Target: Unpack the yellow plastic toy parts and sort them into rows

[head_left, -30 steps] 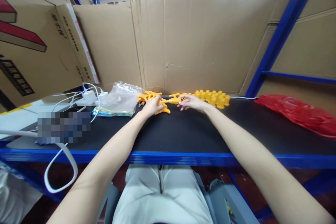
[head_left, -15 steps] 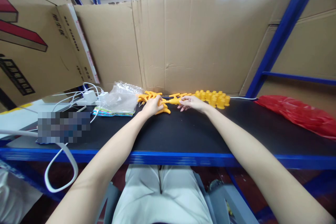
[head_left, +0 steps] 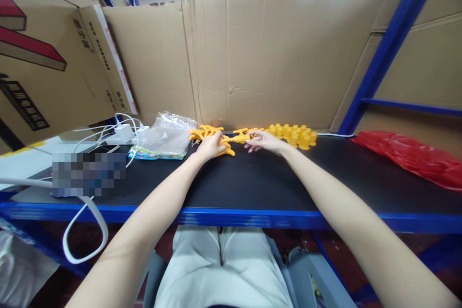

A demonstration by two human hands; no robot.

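Both my arms reach to the back of a black table top (head_left: 252,183). My left hand (head_left: 211,146) rests curled on a heap of flat orange plastic pieces (head_left: 202,132), its fingers closed around one of them (head_left: 228,152). My right hand (head_left: 264,140) lies beside it, fingertips pinching another orange piece (head_left: 240,137) that spans the gap between the hands. A row of small yellow-orange cup-shaped parts (head_left: 294,135) stands just right of my right hand.
A clear plastic bag (head_left: 164,137) lies left of the orange heap, with white chargers and cables (head_left: 121,132) beyond it. A red plastic bag (head_left: 407,156) lies at the right. Cardboard sheets (head_left: 252,57) wall the back, blue rack posts (head_left: 382,53) stand right.
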